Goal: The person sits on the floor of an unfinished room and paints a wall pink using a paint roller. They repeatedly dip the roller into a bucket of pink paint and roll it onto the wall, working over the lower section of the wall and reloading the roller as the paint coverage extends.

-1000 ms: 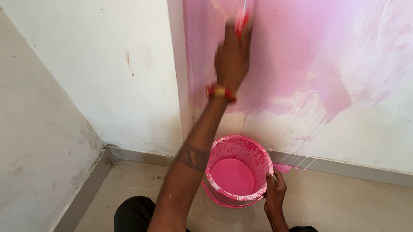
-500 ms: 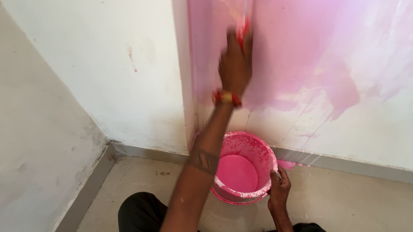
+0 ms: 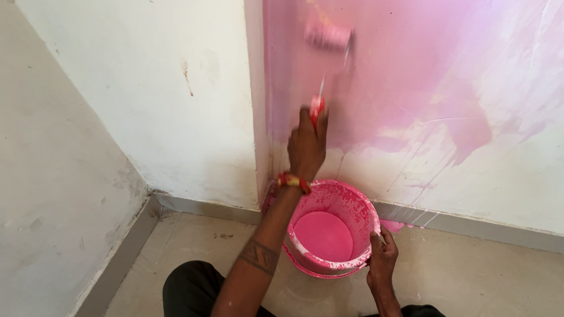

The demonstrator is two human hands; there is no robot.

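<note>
Pink-soaked paint roller [image 3: 328, 36] with a thin metal frame and a red handle is what we press against the pink-painted wall [image 3: 418, 61], high up, just right of the wall's outer corner. Our left hand [image 3: 307, 144] is wrapped tight around that red handle, fingers fully curled, with a red-and-yellow thread band at the wrist. Below it, on the pale tiled floor [image 3: 494, 276], stands a round pink plastic bucket [image 3: 360, 207] holding pink paint, close to the grey skirting [image 3: 465, 223]. Our right hand [image 3: 381, 262] grips the bucket's near right rim — fingers closed over the edge. The paint is streaky and thins out toward the white lower wall. Our dark trousers [image 3: 193, 298] show at the bottom edge.
</note>
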